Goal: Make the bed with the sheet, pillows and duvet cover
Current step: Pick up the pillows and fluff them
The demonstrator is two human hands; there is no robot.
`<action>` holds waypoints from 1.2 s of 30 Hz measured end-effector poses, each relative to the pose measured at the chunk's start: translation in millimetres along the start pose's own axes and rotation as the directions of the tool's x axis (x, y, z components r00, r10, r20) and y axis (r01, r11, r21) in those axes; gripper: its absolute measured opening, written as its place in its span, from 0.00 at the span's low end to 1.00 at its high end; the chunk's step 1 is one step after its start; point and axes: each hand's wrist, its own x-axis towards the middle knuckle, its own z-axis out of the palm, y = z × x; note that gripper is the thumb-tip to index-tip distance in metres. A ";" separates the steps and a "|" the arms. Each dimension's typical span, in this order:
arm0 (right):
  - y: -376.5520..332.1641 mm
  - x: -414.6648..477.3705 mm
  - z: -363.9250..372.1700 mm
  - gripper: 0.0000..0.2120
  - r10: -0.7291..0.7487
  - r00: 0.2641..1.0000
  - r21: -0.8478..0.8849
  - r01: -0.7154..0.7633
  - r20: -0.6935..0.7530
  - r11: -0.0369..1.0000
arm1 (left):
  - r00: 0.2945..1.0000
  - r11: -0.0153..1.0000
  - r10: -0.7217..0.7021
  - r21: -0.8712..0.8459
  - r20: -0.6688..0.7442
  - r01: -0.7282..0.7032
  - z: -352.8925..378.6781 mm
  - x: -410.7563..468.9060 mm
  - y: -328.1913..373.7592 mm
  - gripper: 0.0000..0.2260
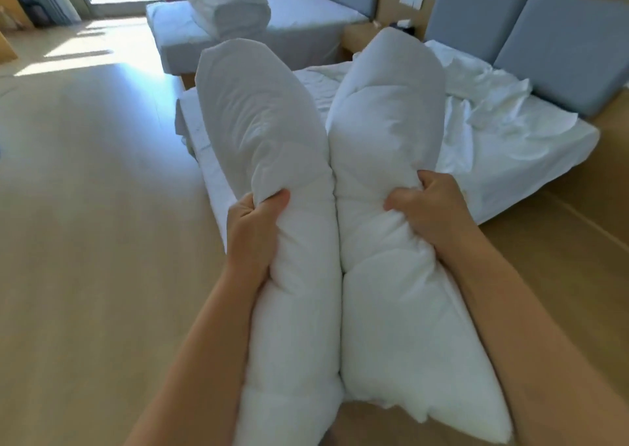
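A person holds two white pillows side by side above a rumpled bed (510, 132). The left hand (253, 222) grips the left pillow (265, 132); the right hand (427, 207) grips the right pillow (384, 112), fingers curled into fabric.

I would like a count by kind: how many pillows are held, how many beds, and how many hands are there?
Held pillows: 2, left pillow and right pillow
Beds: 2, near bed and far bed
Hands: 2, left hand and right hand
Total: 6
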 end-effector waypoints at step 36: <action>308.8 995.8 190.5 0.57 0.185 0.937 -0.775 0.124 0.298 0.619 | 0.846 -0.034 -0.185 0.863 -0.500 0.503 401.5 882.7 -353.2 0.36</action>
